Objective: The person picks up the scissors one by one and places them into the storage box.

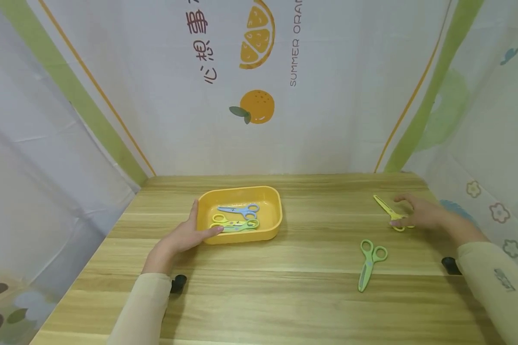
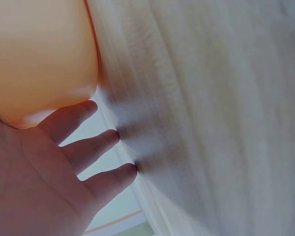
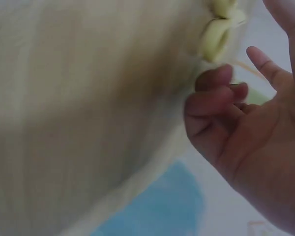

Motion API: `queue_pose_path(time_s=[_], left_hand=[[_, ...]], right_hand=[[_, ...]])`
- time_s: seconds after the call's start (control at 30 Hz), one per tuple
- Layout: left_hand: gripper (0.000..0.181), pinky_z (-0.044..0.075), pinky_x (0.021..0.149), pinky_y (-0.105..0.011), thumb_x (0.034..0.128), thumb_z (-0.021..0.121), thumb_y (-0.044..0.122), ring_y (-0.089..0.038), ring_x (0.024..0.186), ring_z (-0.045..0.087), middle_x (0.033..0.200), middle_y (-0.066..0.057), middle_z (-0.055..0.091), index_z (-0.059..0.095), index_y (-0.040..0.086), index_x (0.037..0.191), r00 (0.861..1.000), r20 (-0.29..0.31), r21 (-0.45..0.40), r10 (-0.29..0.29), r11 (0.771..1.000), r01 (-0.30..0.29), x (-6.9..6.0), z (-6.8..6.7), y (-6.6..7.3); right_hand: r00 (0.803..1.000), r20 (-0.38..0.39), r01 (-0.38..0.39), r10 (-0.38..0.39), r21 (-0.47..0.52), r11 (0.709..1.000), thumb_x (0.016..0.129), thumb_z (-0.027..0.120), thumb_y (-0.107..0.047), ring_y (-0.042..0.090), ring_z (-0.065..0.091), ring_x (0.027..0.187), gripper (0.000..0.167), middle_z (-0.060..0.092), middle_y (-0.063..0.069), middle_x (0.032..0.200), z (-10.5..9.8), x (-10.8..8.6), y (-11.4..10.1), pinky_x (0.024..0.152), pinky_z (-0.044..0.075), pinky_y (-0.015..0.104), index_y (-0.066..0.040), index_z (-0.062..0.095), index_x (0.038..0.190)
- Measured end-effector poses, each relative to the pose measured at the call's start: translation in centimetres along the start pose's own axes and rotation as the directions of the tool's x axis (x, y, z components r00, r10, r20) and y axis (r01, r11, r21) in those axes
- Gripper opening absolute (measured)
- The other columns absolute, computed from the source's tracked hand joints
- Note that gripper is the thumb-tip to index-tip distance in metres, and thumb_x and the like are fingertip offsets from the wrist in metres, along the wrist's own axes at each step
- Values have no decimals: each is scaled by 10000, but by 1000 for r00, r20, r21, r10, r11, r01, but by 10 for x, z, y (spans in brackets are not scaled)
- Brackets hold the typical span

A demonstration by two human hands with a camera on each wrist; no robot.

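Since the yellow scissors [image 1: 386, 208] seem light, I should pinch their stiff-looking handles [image 3: 211, 40]; right hand [image 1: 424, 213] spread, left hand [image 1: 187, 236] gripping tray [image 1: 271, 234].

Tray [image 1: 259, 235]: yellow, plastic-looking, smooth; glossy highlights on the inner walls. Blue scissors [image 1: 241, 211], yellow scissors [image 1: 386, 207] and green scissors [image 1: 369, 262]: smooth, plastic-looking handles. Green pair has a greyish strip along the blade; whether metal, cannot tell. Surface [image 1: 285, 287]: wood-look, streaked grain, smooth, faint sheen. Backdrop [image 1: 328, 105]: thin printed cloth, matt, lightly creased. Sleeves [image 1: 144, 302]: pale cloth, matt; dark print on the right one.
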State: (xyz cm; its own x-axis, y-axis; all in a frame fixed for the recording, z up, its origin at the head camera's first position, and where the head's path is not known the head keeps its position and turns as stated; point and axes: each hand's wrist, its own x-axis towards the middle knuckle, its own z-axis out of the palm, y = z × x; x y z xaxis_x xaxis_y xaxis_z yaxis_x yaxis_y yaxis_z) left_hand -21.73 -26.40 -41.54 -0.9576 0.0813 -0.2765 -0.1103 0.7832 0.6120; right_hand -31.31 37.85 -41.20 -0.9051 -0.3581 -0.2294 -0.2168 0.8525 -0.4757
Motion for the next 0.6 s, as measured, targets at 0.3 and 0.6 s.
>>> queue_pose_path(time_s=[0.3, 0.6], left_hand=[[1359, 271, 1277, -677, 911, 623, 799, -564, 1559, 314, 1715, -385, 156, -318, 149, 1646, 1000, 3, 7, -7, 1000, 7, -1, 2, 2], [1351, 248, 1286, -676, 920, 624, 785, -567, 1568, 285, 1719, -390, 123, -317, 142, 1646, 1000, -2, 4, 2, 1000, -2, 1, 2, -1]], right_hand=[[999, 28, 16, -17, 35, 999, 898, 861, -383, 772, 245, 1365, 895, 238, 556, 1521, 9, -5, 14, 1039, 312, 875, 64, 349, 1481], [1000, 22, 11, -10, -18, 1000, 884, 875, -402, 716, 366, 1313, 845, 342, 533, 1433, 11, -3, 9, 994, 408, 806, 74, 403, 1398]])
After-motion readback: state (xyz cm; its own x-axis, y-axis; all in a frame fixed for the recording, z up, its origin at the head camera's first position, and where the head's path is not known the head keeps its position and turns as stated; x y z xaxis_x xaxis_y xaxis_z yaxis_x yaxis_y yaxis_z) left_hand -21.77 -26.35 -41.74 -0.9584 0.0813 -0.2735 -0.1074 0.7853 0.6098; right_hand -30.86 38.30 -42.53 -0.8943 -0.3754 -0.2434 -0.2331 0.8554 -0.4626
